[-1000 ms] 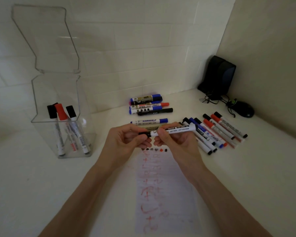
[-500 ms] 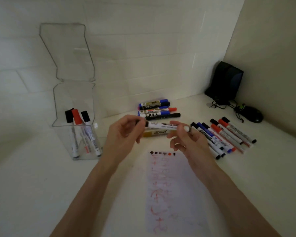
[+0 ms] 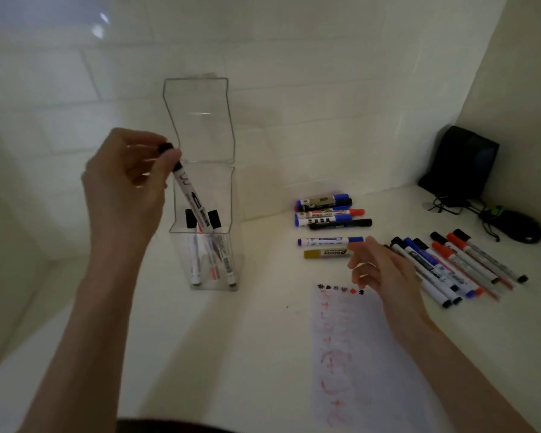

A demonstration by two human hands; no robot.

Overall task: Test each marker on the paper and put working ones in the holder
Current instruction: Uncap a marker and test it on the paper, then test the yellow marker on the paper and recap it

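Marker (image 3: pixel 189 192) pinched in left hand (image 3: pixel 125 189), tilted into holder (image 3: pixel 230 267), right hand (image 3: pixel 378 270) loosely spread, labels (image 3: pixel 333 253) unreadable

One clear holder (image 3: pixel 230 214), three markers (image 3: pixel 195 260) standing inside, a fourth marker (image 3: pixel 190 195) partly in. Seven slim markers (image 3: pixel 444 264) in one row, two single markers (image 3: pixel 328 241), about five stacked markers (image 3: pixel 328 218). One paper sheet (image 3: pixel 350 339), one mouse (image 3: pixel 516 229).
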